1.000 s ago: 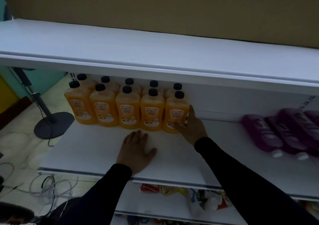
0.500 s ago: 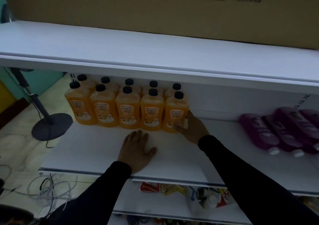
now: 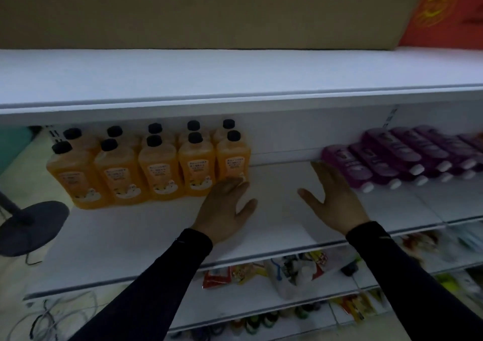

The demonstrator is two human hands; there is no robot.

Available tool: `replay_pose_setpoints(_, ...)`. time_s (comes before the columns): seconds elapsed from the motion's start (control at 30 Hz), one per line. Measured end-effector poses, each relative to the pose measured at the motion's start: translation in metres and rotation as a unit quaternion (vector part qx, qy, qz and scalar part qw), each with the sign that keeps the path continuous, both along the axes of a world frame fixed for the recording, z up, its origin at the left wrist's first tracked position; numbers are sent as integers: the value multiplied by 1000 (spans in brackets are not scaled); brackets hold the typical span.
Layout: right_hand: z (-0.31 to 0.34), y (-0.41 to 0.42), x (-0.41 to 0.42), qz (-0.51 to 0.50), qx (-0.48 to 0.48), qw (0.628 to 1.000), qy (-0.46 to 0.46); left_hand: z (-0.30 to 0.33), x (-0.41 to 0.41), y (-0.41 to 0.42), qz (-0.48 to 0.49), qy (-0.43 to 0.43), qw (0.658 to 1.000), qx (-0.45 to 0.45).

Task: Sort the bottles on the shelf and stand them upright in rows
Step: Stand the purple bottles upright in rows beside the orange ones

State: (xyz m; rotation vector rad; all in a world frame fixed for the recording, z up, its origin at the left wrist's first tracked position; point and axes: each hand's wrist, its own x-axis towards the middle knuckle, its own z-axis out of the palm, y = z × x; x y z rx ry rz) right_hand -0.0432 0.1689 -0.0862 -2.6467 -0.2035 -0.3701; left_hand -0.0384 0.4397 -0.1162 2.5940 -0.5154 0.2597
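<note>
Left hand (image 3: 224, 207) flat, fingers straight, fingertips at rightmost orange bottle (image 3: 233, 157); right hand (image 3: 333, 199) spread, holding nothing, near lying purple bottles (image 3: 347, 165) on shelf (image 3: 156, 231).

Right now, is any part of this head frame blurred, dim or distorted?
Head view: dim overall; the purple bottles at right and the goods below them are smeared by motion blur; the orange bottles are sharper, labels still unreadable; wide-angle lens bows the shelf edge.

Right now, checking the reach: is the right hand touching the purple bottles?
Apart. The head view shows white shelf between the right hand and the lying purple bottles.
</note>
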Motion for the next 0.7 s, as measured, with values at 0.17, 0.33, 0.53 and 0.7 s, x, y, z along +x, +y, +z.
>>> replay_pose_setpoints(0.17, -8, -61, -19, -47, -7, 999, -27, 21, 8, -55, -33, -29, 999, -17)
replay_pose_setpoints(0.33, -27, -135, -12, -60, 20, 998, -3, 27, 23, -128, -37, -45, 998, 4)
replay_pose_setpoints(0.53, -43, -196, 23, -20, 57, 998, 4, 28, 34, -207, 1, -42, 998, 38)
replay_pose_setpoints(0.7, -50, -197, 62, 26, 43, 998, 45, 30, 34, -241, 45, -28, 998, 33)
